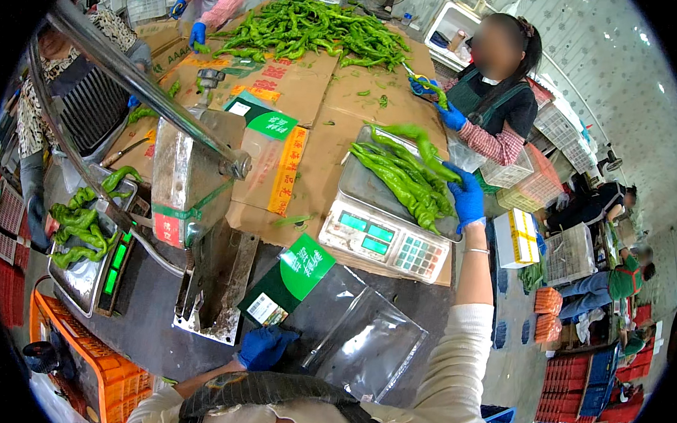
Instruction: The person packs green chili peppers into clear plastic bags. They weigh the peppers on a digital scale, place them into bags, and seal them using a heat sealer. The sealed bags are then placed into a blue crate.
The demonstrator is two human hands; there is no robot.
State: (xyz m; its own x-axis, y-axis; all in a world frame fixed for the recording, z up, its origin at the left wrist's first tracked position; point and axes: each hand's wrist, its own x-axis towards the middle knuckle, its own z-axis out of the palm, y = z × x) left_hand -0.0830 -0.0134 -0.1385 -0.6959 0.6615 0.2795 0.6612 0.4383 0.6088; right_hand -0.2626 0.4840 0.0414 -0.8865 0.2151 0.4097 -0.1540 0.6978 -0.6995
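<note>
My right hand (465, 196), in a blue glove, holds the end of a long green pepper (425, 147) over the pan of a digital scale (389, 234). Several more green peppers (397, 183) lie in that pan. My left hand (265, 347), also gloved in blue, rests near the table's near edge, at the lower end of a green printed packaging card (292, 278); whether its fingers grip the card is unclear. A clear plastic bag (366, 339) lies flat on the dark tabletop between my arms. Left of the card stands a worn metal bench machine (194, 175).
A heap of green peppers (313, 29) covers the far cardboard (350, 97). Across the table a co-worker's gloved hands (451, 115) hold scissors and a pepper; other co-workers work at the far left. A second scale (84, 290) bears peppers. An orange crate (123, 378) stands lower left.
</note>
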